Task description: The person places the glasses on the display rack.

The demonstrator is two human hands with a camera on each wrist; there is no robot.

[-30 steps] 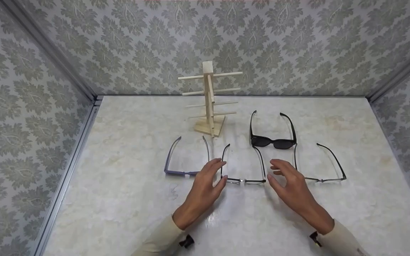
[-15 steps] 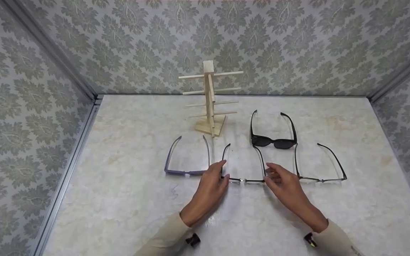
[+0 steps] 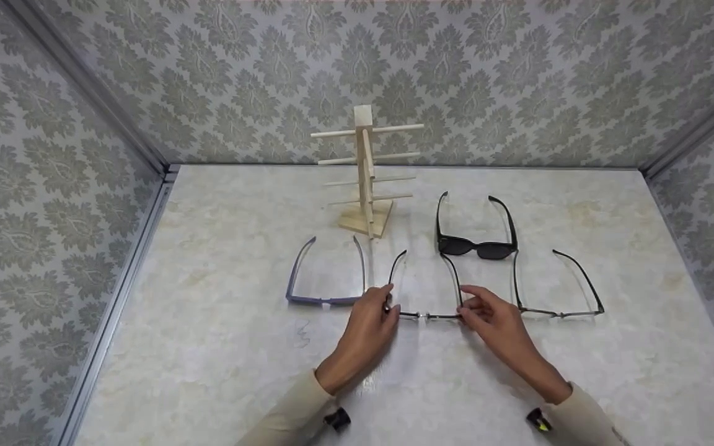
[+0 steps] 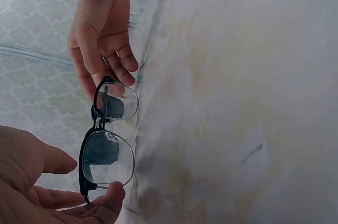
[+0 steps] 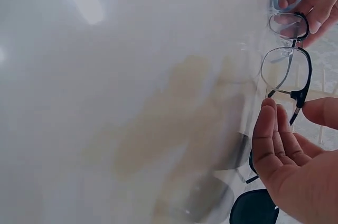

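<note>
A pair of black half-rim eyeglasses [image 3: 442,316] stands on the table with its temples pointing away from me. My left hand [image 3: 366,325] pinches its left corner near the hinge, and the thumb and fingers of my right hand [image 3: 501,322] hold the right corner. In the left wrist view, a fingertip of the left hand [image 4: 31,182] overlaps the lower lens of the eyeglasses [image 4: 82,163]. In the right wrist view, the right thumb [image 5: 321,112] meets the hinge. Purple-framed glasses [image 3: 307,301] lie just left of my left hand, partly covered by it.
Black sunglasses [image 3: 456,246] lie behind my right hand. Thin dark-framed glasses [image 3: 592,291] are to its right. A wooden display stand [image 3: 363,145] with several horizontal pegs stands at the back of the marbled table [image 3: 208,347]. Patterned panels [image 3: 518,74] enclose the back and sides.
Both hands have moved in to the corners of the black half-rim eyeglasses and taken hold. The left temple has shifted slightly right. The other glasses and the stand have stayed put.
</note>
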